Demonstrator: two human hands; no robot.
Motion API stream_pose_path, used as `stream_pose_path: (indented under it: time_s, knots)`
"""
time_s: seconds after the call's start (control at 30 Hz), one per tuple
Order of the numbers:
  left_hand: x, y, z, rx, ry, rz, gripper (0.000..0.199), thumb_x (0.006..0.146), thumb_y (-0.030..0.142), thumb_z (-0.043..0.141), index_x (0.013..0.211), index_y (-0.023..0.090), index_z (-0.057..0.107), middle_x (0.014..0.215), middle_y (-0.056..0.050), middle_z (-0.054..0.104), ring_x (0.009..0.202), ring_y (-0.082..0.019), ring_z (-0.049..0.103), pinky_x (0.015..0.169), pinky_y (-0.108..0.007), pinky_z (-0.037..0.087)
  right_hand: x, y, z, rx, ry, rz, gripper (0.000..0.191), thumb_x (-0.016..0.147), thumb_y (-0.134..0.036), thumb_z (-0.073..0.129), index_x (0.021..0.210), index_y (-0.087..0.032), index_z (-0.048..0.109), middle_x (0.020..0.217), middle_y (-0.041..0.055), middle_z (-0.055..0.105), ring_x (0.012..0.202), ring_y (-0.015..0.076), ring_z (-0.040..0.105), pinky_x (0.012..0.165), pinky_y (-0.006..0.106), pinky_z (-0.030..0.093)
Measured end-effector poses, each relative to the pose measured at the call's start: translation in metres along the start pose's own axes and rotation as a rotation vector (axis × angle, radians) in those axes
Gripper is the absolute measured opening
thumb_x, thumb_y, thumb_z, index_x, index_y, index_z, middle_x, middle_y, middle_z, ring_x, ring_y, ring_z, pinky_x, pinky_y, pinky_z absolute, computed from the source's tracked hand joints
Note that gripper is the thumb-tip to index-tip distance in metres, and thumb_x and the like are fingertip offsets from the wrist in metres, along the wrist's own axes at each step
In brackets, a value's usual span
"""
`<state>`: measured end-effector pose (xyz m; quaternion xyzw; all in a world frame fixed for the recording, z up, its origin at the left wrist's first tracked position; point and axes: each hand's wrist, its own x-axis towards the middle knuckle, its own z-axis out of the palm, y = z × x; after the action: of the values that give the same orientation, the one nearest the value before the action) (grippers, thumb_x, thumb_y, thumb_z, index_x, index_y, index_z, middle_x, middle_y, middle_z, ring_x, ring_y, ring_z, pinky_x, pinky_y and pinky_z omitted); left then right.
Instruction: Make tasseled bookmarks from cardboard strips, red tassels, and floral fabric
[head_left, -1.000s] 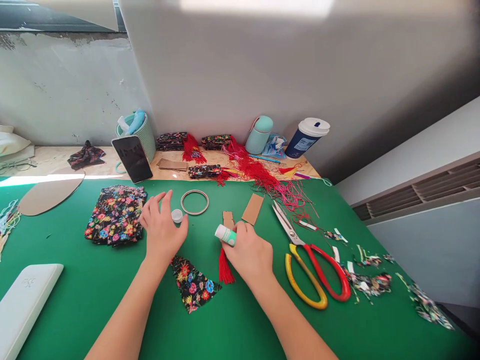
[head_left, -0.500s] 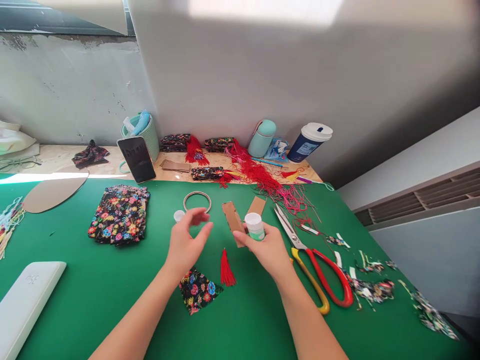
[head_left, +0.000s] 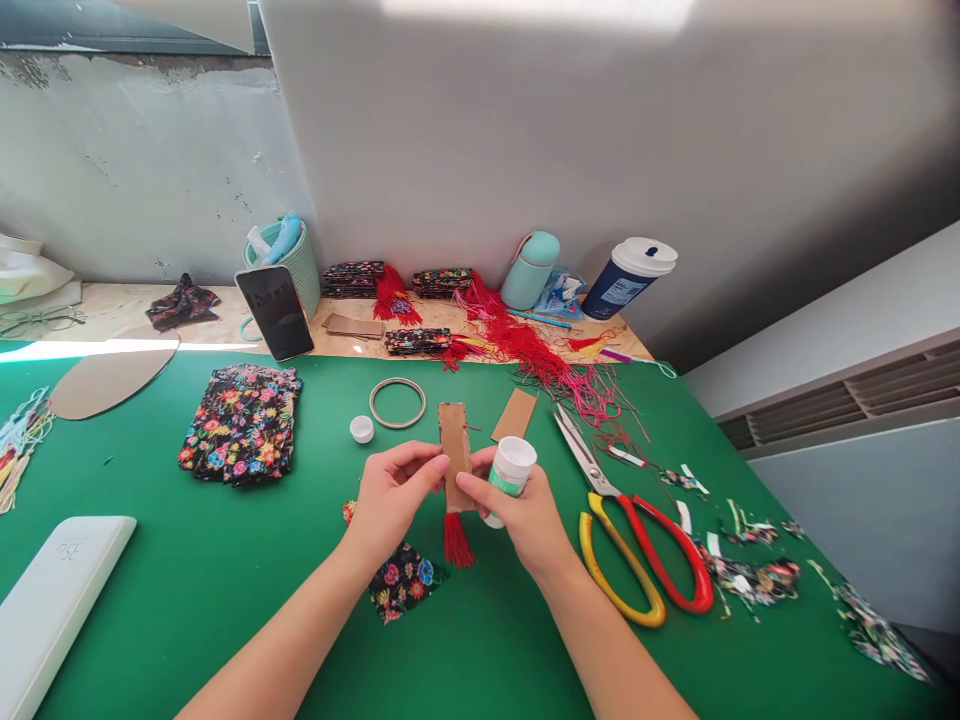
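My left hand (head_left: 397,495) pinches the left edge of a brown cardboard strip (head_left: 454,450), held upright above the mat. My right hand (head_left: 521,510) grips the strip's lower right side between its fingers and also holds a small white bottle (head_left: 508,480) with a green label and a white top. Below the strip a red tassel (head_left: 457,542) shows; its upper end is hidden behind the cardboard. A floral fabric piece (head_left: 405,585) lies under my left wrist, partly covered. A white cap (head_left: 361,429) rests on the mat beyond my left hand, beside a roll of tape (head_left: 397,403).
Red-and-yellow scissors (head_left: 630,540) lie open at right, near fabric scraps (head_left: 757,580). Folded floral fabric (head_left: 244,425) sits at left, with a white power bank (head_left: 64,600) nearer. A phone (head_left: 274,312), flask (head_left: 531,270) and cup (head_left: 628,278) stand behind. Another cardboard strip (head_left: 515,415) lies beyond.
My left hand has moved right and closed on the cardboard strip. The strip has turned more upright and now covers the tassel's upper end. The white cap is now fully visible.
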<state>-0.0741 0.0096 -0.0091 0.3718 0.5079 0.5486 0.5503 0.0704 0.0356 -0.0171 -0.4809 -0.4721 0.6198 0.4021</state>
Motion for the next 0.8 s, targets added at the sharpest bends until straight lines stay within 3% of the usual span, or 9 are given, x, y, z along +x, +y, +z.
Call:
stream_pose_path:
  time_s: [0.17, 0.37, 0.57, 0.8]
  knots:
    - [0.001, -0.0025, -0.0006, -0.093, -0.035, -0.043, 0.026, 0.073, 0.041, 0.068, 0.073, 0.015, 0.071, 0.061, -0.001, 0.062, 0.06, -0.012, 0.053, 0.061, -0.024, 0.045, -0.0031, -0.0029, 0.0019, 0.055, -0.015, 0.046, 0.027, 0.056, -0.037, 0.079, 0.065, -0.017, 0.063, 0.048, -0.005, 0.052, 0.039, 0.0073, 0.043, 0.039, 0.022, 0.036]
    - [0.0008, -0.0037, -0.0001, -0.189, -0.075, -0.088, 0.029, 0.068, 0.042, 0.072, 0.079, 0.015, 0.07, 0.061, 0.0, 0.061, 0.058, -0.011, 0.053, 0.06, -0.026, 0.047, -0.0035, -0.0037, 0.0034, 0.126, 0.005, 0.062, 0.03, 0.053, -0.037, 0.081, 0.066, -0.018, 0.062, 0.047, -0.0055, 0.052, 0.039, 0.0075, 0.043, 0.039, 0.022, 0.038]
    - [-0.0003, -0.0072, 0.0019, -0.082, 0.021, -0.053, 0.023, 0.063, 0.034, 0.077, 0.075, 0.016, 0.068, 0.07, -0.001, 0.066, 0.065, -0.013, 0.057, 0.063, -0.026, 0.047, -0.0056, -0.0062, 0.0048, 0.074, 0.058, 0.014, 0.03, 0.054, -0.037, 0.081, 0.067, -0.018, 0.063, 0.052, -0.004, 0.058, 0.042, 0.0081, 0.045, 0.04, 0.022, 0.038]
    - [-0.0004, -0.0051, 0.0005, -0.133, -0.038, -0.082, 0.024, 0.07, 0.039, 0.071, 0.075, 0.016, 0.072, 0.062, -0.001, 0.062, 0.059, -0.01, 0.051, 0.06, -0.023, 0.044, -0.0057, -0.0064, 0.0041, 0.081, 0.038, 0.01, 0.027, 0.055, -0.035, 0.08, 0.066, -0.018, 0.063, 0.053, -0.0031, 0.059, 0.042, 0.0082, 0.046, 0.04, 0.022, 0.037]
